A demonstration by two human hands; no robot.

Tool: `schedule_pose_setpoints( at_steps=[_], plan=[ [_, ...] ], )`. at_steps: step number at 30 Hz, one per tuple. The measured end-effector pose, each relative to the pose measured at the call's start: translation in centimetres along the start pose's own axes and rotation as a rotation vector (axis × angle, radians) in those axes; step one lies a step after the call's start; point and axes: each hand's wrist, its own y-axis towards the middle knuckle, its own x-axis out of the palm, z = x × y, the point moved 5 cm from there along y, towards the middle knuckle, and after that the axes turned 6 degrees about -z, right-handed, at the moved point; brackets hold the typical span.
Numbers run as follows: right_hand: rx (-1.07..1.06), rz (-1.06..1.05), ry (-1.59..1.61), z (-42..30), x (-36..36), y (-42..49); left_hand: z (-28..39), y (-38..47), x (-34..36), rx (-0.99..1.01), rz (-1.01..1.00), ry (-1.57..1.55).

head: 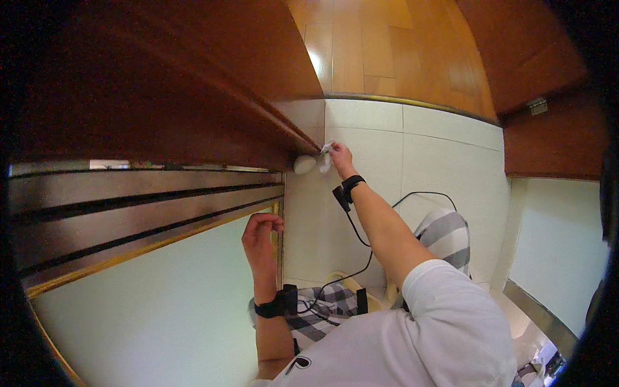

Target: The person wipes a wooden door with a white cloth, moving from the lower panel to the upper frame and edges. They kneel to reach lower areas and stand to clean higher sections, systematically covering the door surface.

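My right hand [342,157] pinches a crumpled white cloth or tissue [326,158]. It holds this against the bottom corner of a dark reddish-brown wooden door [232,92], low over the tiled floor. Just left of the cloth is a small rounded white object [304,164], partly under the door's edge; its kind is unclear. My left hand [261,227] hovers with loosely bent fingers and nothing in it, near the gold-edged trim [275,210] of a pale panel [159,300]. Whether its fingertips touch the trim cannot be told.
Pale floor tiles [367,159] meet wooden flooring [401,43] at a dark threshold strip [411,102]. A second brown wooden door with a metal hinge [537,106] stands right. A black cable [360,230] runs from my right wrist strap past my checked trouser legs [449,237].
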Motion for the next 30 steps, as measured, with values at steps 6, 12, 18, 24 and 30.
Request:
schedule_pose_setpoints(
  at_steps=[6,12,18,24,30],
  plan=[
    [-0.068,0.117,0.372,-5.1,1.7,-0.1,1.0,1.8,1.7,0.122,0.043,0.063],
    [-0.491,0.496,0.404,-23.4,-0.7,-11.6,8.6,3.7,3.9,0.698,0.347,0.67],
    [-0.975,0.303,0.373,-32.8,-2.7,-19.1,17.2,4.9,5.9,1.088,0.692,0.883],
    [-0.552,0.54,0.138,-18.9,-0.5,-8.8,20.4,5.7,6.4,1.156,0.862,1.074],
    [0.06,-0.026,0.225,-3.5,1.6,1.1,19.4,6.0,5.3,1.226,0.922,1.128]
  ],
)
